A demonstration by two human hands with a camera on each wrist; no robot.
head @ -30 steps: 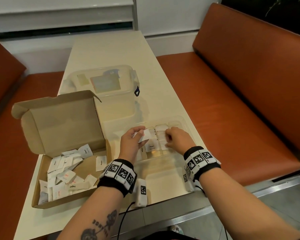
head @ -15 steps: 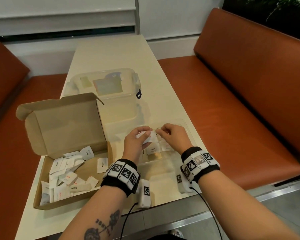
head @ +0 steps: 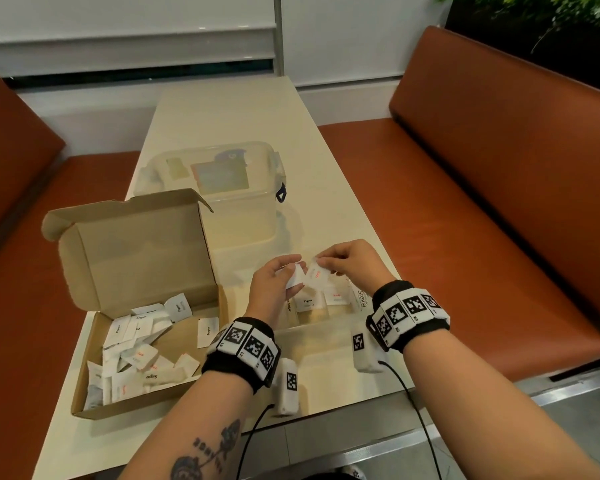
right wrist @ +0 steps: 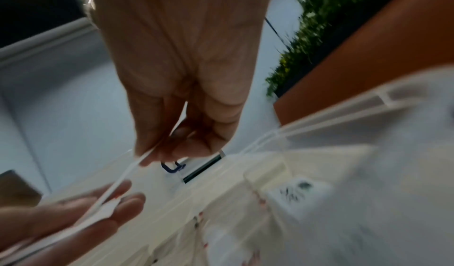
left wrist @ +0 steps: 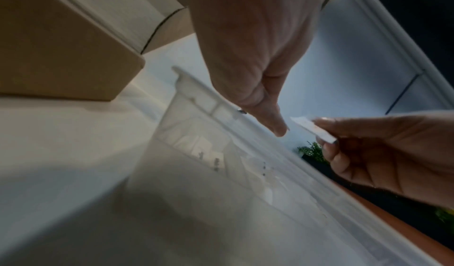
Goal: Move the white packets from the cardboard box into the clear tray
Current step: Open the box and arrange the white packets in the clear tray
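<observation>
Two hands now meet above the clear tray, a packet passing between them.

Half a second ago my right hand [head: 352, 261] was low at the tray's compartments; I see it has lifted and now pinches a red-printed packet [head: 316, 274] by its top edge. My left hand [head: 274, 289] holds a small stack [head: 296, 277] in curled fingers, touching that packet. The clear tray [head: 329, 337] on the surface already carries several packets upright in its far cells. Many white packets [head: 136, 348] remain in the cardboard box [head: 136, 258], so I judge the task well short of done.
</observation>
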